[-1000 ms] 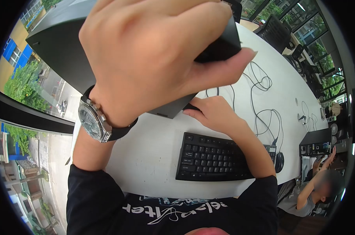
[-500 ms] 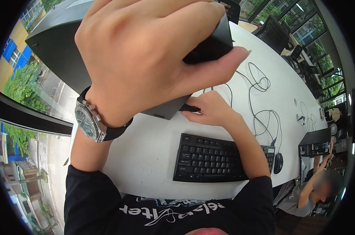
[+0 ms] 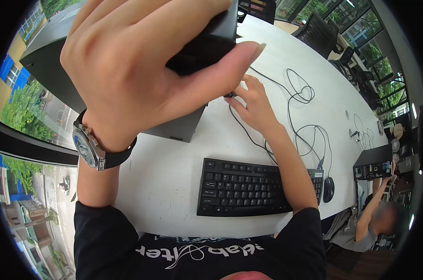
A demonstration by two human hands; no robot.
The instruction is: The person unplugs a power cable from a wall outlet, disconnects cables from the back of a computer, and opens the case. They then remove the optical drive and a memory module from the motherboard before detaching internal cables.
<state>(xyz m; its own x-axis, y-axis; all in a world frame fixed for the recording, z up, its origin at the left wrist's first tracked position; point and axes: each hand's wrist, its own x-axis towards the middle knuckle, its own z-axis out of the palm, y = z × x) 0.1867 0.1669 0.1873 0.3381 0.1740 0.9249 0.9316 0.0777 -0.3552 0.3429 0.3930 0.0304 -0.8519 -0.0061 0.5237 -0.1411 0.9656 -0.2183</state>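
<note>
My left hand (image 3: 127,60), with a watch on its wrist, fills the upper left, close to the camera. Its fingers and thumb are wrapped round a black box-like part (image 3: 207,44). Behind it stands a dark computer case (image 3: 174,126), largely covered by the hand. My right hand (image 3: 253,105) is beyond the keyboard, to the right of the case, with thumb and fingers pinched on a small black connector (image 3: 230,94). A thin black cable (image 3: 242,123) runs from near it down towards the keyboard (image 3: 244,189).
A mouse (image 3: 329,189) lies right of the keyboard. Looped cables (image 3: 299,95) spread over the white table (image 3: 160,191). At the right, a person (image 3: 377,224) reaches to another computer case (image 3: 372,163). Office chairs (image 3: 316,35) stand beyond; a window is at the left.
My left hand and the black part have shifted left. My right hand has moved up and away from the case's lower corner, with the small connector now showing at its fingertips.
</note>
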